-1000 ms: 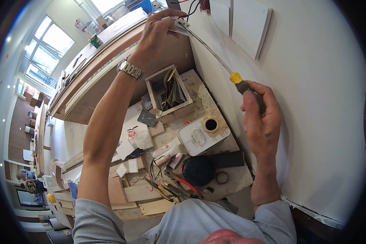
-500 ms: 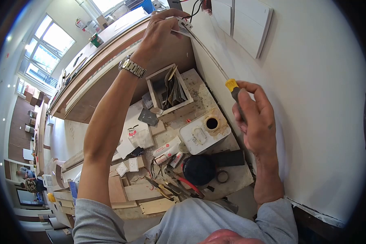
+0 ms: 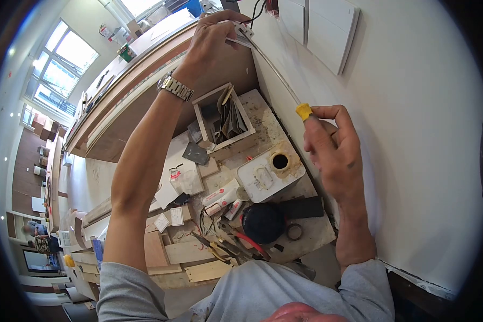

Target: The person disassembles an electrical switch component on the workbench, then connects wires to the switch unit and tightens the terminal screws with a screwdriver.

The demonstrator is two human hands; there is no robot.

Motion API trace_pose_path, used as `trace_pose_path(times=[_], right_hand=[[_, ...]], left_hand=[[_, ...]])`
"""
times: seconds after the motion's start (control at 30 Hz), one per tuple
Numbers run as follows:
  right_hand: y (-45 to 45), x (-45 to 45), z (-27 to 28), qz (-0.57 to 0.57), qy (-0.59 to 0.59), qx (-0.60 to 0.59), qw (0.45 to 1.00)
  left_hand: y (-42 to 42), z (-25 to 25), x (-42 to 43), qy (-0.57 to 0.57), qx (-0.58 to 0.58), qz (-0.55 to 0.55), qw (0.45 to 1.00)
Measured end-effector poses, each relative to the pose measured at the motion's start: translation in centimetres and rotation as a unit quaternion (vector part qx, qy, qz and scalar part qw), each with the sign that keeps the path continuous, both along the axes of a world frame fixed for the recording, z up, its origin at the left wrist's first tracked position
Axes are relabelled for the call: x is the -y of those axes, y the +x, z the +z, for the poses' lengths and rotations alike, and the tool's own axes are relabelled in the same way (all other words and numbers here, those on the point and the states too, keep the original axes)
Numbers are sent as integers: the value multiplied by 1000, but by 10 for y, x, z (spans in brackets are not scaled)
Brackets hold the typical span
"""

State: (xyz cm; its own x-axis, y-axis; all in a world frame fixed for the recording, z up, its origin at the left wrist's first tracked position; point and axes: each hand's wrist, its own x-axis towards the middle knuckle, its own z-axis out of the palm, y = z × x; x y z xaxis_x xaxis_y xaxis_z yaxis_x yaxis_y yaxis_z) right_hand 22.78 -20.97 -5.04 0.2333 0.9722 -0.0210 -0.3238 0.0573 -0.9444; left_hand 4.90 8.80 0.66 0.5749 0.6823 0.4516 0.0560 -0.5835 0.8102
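Observation:
At the top of the view my left hand (image 3: 212,40) is closed around a white wall switch (image 3: 242,33), its back side turned toward me. Black wires (image 3: 258,11) run from it up to the wall. My right hand (image 3: 338,155) grips a long screwdriver (image 3: 276,70) by its yellow and dark handle. The screwdriver's shaft slants up to the left, and its tip meets the back of the switch. Whether the tip sits in a screw is too small to tell. White switch plates (image 3: 327,32) are mounted on the wall just right of the wires.
Below my arms, a worktop holds a wooden box (image 3: 241,140) with sanding sheets, a white can (image 3: 271,174), a dark round object (image 3: 263,224), a tape roll (image 3: 294,232), pliers (image 3: 212,247) and wood scraps. The white wall (image 3: 413,161) borders the right side. Another person (image 3: 40,231) is far left.
My right hand's fingers have shifted around the screwdriver handle, and the handle has moved slightly up and left. My left hand holds the switch in nearly the same place.

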Motion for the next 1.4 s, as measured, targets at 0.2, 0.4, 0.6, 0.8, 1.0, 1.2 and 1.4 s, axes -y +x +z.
trace_pose_path(times=[0.2, 0.4, 0.6, 0.8, 1.0, 1.2, 1.4], right_hand=[[-10, -3, -9, -181, 172, 571, 782], [-3, 1, 0, -92, 113, 318, 937], [4, 3, 5, -8, 27, 96, 995], [4, -2, -6, 12, 58, -44, 997], [13, 1, 0, -3, 1, 93, 996], [-8, 29, -29, -87, 63, 157, 982], [-10, 40, -27, -133, 41, 114, 984]], left_hand=[[3, 0, 8, 8, 13, 16, 1000], [5, -2, 6, 2, 24, 3, 1000], [7, -1, 8, 10, 21, -3, 1000], [5, -1, 9, 15, 18, 12, 1000], [-1, -14, 17, -24, 49, -22, 998], [5, -30, 43, -92, 143, -66, 983], [8, -40, 48, -87, 122, -55, 987]])
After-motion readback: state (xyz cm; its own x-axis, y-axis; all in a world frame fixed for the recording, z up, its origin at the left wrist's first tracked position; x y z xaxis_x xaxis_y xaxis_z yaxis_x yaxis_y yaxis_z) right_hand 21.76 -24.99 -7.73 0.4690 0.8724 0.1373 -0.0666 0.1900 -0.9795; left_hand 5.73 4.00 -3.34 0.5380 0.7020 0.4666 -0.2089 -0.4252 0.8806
